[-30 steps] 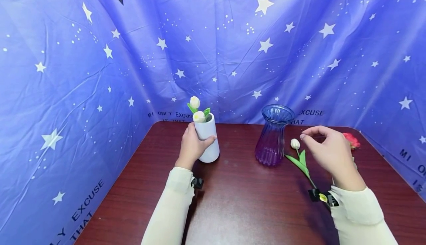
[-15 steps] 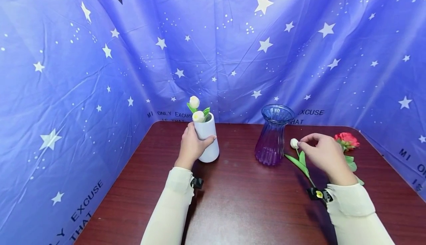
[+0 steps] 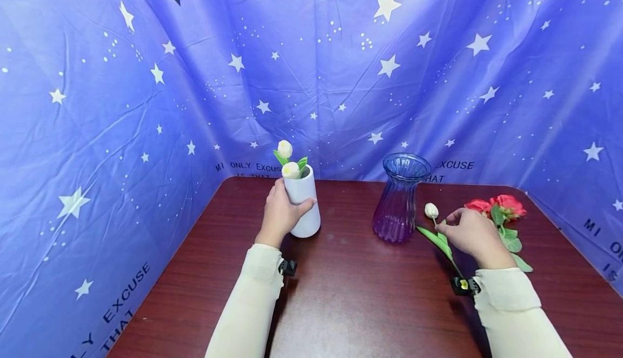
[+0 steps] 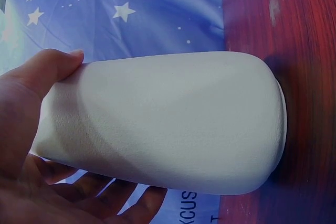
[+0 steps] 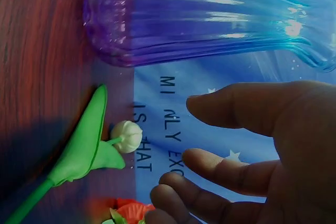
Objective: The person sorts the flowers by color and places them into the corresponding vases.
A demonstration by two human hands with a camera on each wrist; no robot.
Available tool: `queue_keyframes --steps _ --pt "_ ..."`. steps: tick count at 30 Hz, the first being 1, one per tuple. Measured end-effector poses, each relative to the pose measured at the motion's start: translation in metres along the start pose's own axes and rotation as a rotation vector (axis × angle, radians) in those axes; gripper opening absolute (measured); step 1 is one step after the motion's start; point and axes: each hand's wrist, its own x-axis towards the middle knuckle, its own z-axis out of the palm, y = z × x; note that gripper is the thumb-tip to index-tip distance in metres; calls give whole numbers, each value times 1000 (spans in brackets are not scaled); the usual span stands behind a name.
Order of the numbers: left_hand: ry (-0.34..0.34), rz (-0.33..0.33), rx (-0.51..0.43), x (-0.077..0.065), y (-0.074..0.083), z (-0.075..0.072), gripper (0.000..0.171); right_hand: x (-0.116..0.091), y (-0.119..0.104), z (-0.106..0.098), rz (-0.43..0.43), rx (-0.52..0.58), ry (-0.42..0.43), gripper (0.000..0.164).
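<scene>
My left hand [image 3: 282,217] grips a white vase [image 3: 307,220], thumb on one side and fingers round the other. Two white tulips [image 3: 285,148] with green leaves stick out of its mouth. In the left wrist view the vase [image 4: 173,124] fills the middle and its base meets the table. My right hand [image 3: 474,236] hovers over a white tulip [image 3: 431,210] lying on the table at the right. Thumb and fingertips stand apart in the right wrist view, with nothing between them; the tulip's green leaf [image 5: 79,142] lies beyond them.
A ribbed glass vase [image 3: 396,206], blue above and purple below, stands left of the right hand. Red roses [image 3: 508,206] with leaves lie behind and right of that hand. A starry blue curtain [image 3: 316,77] encloses the brown table [image 3: 350,293] at the back and sides.
My right hand has moved left and nearer to me, lower over the tulip's leaves, uncovering more of the red roses. The left hand and white vase stay put.
</scene>
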Motion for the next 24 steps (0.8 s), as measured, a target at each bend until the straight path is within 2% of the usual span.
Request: queue_keyframes --steps 10,18,24 --pt "0 -1 -4 -1 1 0 89 4 10 7 2 -17 -23 48" --pt "-9 -15 2 -2 1 1 89 6 18 12 30 -33 -90 54" --pt "1 -11 -2 -2 0 1 89 7 18 12 44 -37 -91 53"
